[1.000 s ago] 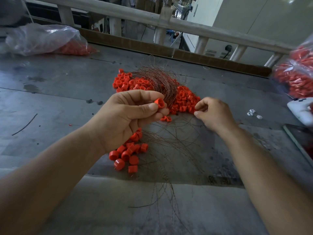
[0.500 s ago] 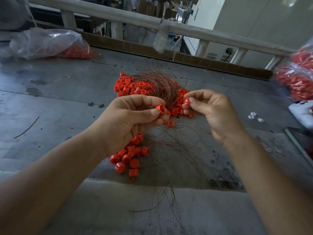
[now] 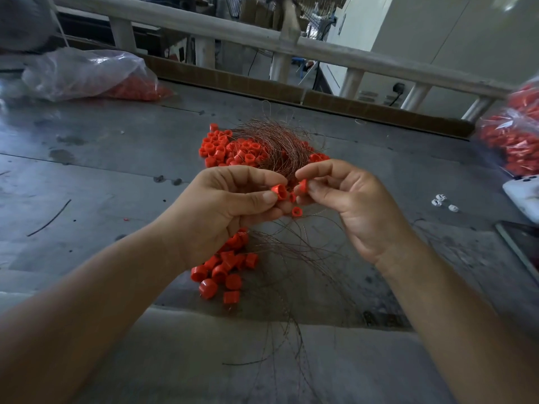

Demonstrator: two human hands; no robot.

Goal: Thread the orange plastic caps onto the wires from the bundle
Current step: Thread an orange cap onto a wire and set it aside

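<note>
Pinching a cap (image 3: 279, 192), its mouth apparently rightward.

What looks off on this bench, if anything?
Nothing looks damaged, just a few strays. A dark wire piece lies far left on the table, well apart from the bundle. A single cap sits alone mid-table. Loose wires spill past the near edge.

No text or labels seem legible anywhere in this blurry view.
</note>
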